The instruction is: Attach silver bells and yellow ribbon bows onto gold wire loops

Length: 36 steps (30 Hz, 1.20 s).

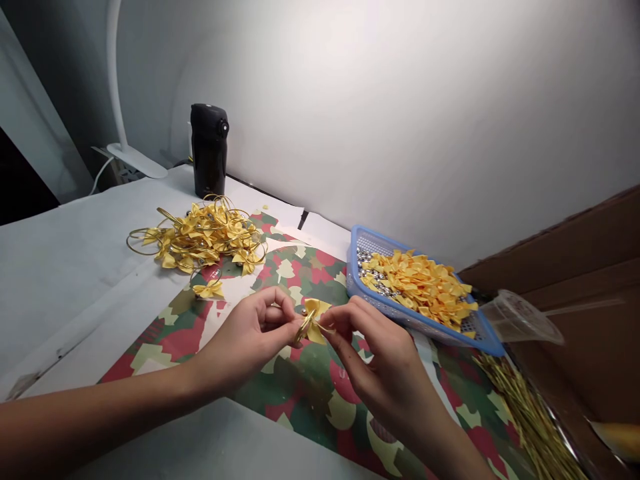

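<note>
The worktop was covered in a pale white sheet, and a large sheet of red, green and cream patterned paper lay diagonally across it. At upper left of centre, a heap of yellow ribbon bows tangled with gold wire loops sat at the paper's top edge, with a single bow just below it. At right, a blue plastic basket held yellow ribbon pieces and silver beads. A black flask and a white lamp base stood farther back. Thin gold strands lay at lower right, apparently along the worktop's edge.
</note>
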Each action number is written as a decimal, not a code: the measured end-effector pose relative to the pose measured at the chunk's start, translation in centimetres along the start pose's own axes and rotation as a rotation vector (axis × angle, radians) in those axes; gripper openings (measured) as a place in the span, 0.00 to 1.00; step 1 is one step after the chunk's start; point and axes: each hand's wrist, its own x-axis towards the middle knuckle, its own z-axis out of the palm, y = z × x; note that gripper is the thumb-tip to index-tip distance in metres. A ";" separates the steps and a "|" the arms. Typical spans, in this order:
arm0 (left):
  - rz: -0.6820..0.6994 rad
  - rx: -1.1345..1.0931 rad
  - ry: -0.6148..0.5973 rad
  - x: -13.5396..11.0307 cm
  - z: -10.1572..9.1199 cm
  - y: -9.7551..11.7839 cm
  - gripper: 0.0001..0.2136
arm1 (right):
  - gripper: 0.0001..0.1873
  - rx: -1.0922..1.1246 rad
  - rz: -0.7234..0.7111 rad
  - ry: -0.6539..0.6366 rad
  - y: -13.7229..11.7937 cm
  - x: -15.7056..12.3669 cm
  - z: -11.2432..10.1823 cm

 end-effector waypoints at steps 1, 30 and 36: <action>-0.002 0.002 0.001 0.0 0.0 0.0 0.11 | 0.07 0.001 0.001 -0.001 0.0 0.0 0.0; 0.022 -0.075 -0.046 0.3 -0.1 -0.1 0.17 | 0.09 0.019 -0.022 -0.012 0.1 0.1 0.0; 0.036 -0.053 -0.058 0.3 -0.3 -0.2 0.16 | 0.08 0.052 -0.035 0.039 0.1 0.2 0.3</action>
